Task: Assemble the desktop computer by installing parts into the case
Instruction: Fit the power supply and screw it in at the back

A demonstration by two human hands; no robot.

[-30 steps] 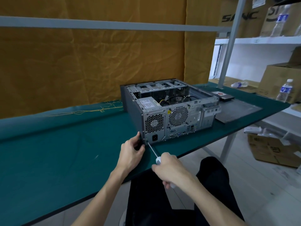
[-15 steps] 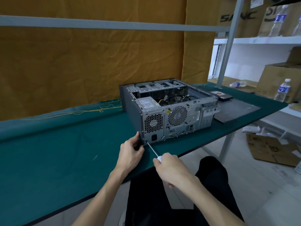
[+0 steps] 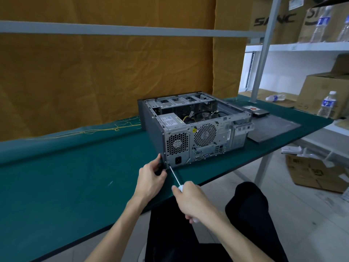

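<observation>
A grey desktop computer case (image 3: 196, 127) lies on its side on the green table mat (image 3: 75, 176), its top open and its rear panel facing me. Inside I see the power supply (image 3: 170, 121) and cables. My right hand (image 3: 194, 201) grips a white-handled screwdriver (image 3: 174, 175), whose tip touches the lower left corner of the rear panel. My left hand (image 3: 151, 178) rests against that same corner of the case, fingers curled on its edge.
The case's dark side panel (image 3: 273, 129) lies flat to the right with a small drive (image 3: 256, 110) behind it. Cardboard boxes (image 3: 321, 93) and water bottles (image 3: 326, 106) stand on shelves at right. A metal frame post (image 3: 260, 65) rises behind the table.
Both hands stay at the case's lower left rear corner. The right hand shifts slightly on the screwdriver handle; the view has drifted a little.
</observation>
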